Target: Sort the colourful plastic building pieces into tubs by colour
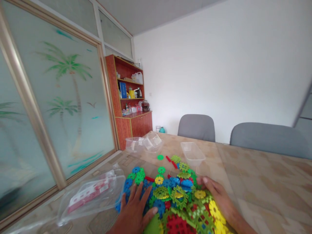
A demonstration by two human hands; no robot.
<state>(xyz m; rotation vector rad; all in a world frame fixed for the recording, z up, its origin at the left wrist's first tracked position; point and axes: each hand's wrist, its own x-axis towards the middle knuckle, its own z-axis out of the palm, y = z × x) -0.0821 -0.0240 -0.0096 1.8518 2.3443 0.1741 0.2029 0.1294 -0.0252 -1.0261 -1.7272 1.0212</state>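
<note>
A heap of plastic interlocking building pieces (180,198) lies on the table in front of me, with green, blue, yellow and red notched discs and lattice squares. My left hand (136,204) rests palm down on the heap's left side, fingers spread over blue pieces. At the right edge, my right hand (216,191) is cupped against the pieces, fingers partly curled beside green discs and a yellow disc (200,194). Its fingertips are partly hidden, and I see nothing held in it. A green disc (160,157) and a red stick (168,158) lie loose beyond the heap.
A clear shallow tub (192,152) stands behind the heap, and clear round containers (152,142) sit at the far left. On the left lies a clear plastic bag (95,191) with a pink-and-white label. Grey chairs (197,126) line the table's far side.
</note>
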